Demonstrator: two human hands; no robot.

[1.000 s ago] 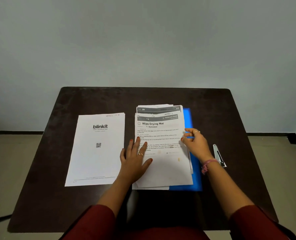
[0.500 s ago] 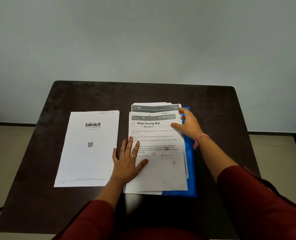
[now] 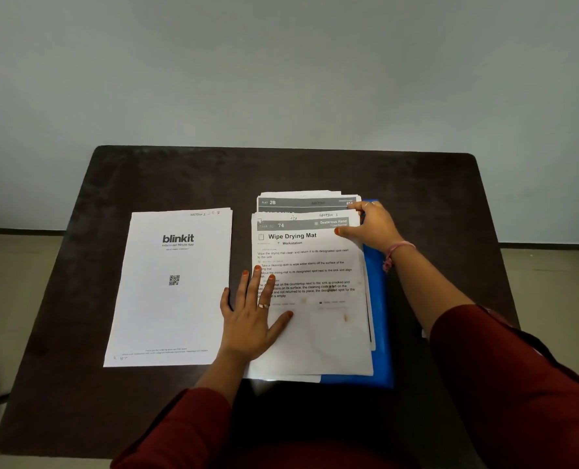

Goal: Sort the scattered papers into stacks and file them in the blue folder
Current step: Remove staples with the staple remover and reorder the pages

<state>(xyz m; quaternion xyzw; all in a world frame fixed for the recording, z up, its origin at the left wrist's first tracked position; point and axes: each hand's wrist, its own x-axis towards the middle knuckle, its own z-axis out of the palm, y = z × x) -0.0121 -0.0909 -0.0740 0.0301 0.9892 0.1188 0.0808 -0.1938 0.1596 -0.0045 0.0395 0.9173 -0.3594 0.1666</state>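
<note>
By the left hand (image 3: 250, 319), whose nails are orange-red and which wears a gold ring, lies a white sheet (image 3: 171, 289) with black "blinkit" lettering and a small black QR square. Under both hands the paper stack (image 3: 315, 319) is white with black print and grey header bands. Below the right hand (image 3: 371, 225), which has a pink wristband, shows the bright blue folder (image 3: 379, 319). Both sleeves are dark red; the table (image 3: 179, 174) is dark brown

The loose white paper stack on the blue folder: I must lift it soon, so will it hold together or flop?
The white paper stack would probably sag and fan: its sheets already sit staggered. It may slide on the smooth blue folder, since the left hand lies flat on it.
</note>
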